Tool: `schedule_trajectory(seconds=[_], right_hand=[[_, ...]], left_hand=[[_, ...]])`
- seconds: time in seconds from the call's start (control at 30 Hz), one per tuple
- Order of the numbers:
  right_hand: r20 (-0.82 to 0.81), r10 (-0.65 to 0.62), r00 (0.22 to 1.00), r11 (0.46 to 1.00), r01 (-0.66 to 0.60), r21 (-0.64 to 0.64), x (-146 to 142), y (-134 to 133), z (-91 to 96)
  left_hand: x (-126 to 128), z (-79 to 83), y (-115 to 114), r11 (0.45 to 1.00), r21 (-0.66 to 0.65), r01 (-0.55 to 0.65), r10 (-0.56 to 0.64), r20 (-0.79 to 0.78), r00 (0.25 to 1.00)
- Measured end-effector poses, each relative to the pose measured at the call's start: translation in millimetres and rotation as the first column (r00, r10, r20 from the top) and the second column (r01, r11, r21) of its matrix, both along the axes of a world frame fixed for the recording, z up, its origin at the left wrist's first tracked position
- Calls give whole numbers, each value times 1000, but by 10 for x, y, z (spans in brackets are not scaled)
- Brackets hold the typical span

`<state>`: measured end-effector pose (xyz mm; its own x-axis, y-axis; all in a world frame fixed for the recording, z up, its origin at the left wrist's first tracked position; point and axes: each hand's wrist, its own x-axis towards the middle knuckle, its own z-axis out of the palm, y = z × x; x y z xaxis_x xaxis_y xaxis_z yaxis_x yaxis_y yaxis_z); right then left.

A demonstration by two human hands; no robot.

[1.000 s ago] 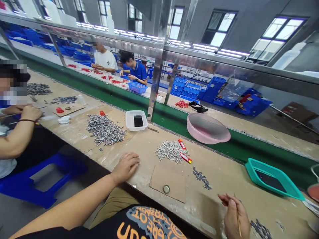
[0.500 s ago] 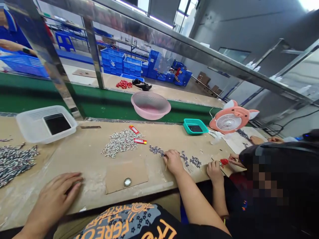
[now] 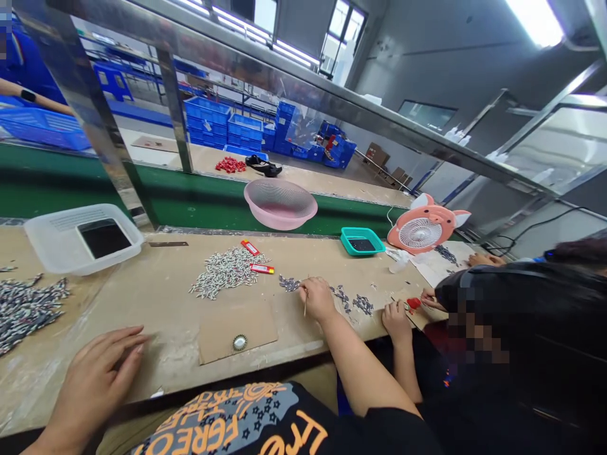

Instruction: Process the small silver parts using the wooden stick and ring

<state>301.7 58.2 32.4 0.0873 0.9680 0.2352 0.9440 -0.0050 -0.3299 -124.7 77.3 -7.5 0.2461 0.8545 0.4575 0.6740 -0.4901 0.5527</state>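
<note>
My left hand (image 3: 102,373) rests on the brown work surface at the lower left, fingers stretched out and nothing held. At the centre, my right hand (image 3: 318,299) is closed in a pinch on a thin wooden stick (image 3: 305,308) that points down. Just left of those fingertips lies a small pile of dark grey pieces (image 3: 288,284); more grey pieces (image 3: 363,304) are on the right. In front of me is a cardboard sheet (image 3: 215,341) bearing a bottle cap (image 3: 239,342) with white inside. Behind it sits a heap of small pale pieces (image 3: 222,273) with two red packets (image 3: 262,269).
A white basket (image 3: 40,243) holding a dark flat object stands back left, beside dark striped pieces (image 3: 31,313). Further back are a pink basket (image 3: 279,221), a teal tray (image 3: 348,243) and a pig-shaped fan (image 3: 422,227). A co-worker's hand (image 3: 397,321) is close on the right.
The camera view has shifted slightly. My right hand has moved a little left with the stick, toward the grey pile. My left hand stays flat on the surface.
</note>
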Motion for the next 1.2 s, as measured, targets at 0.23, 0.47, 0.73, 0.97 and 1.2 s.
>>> schedule_trajectory(seconds=[0.23,0.47,0.73,0.97,1.2], right_hand=[[-547,207,811,969,-249,-2,-996,-351,155],[-830,151,537,943,-329,-41,-1310,-507,79],[-814,297,499,867,-499,10,-1166,-503,-78],[-455,499,737,858,-495,139,-950,-521,-159],[-432,487,759,862,-498,96,-1027,-521,-208]], left_hand=[[978,327,-325,785,-488,382,-131,472,872],[1322,104,-386,565,-560,606,136,788,600],[1209,113,-454,502,-544,672,297,839,457],[1101,153,-466,449,-584,676,447,802,396],[1138,119,-459,428,-575,698,444,806,392]])
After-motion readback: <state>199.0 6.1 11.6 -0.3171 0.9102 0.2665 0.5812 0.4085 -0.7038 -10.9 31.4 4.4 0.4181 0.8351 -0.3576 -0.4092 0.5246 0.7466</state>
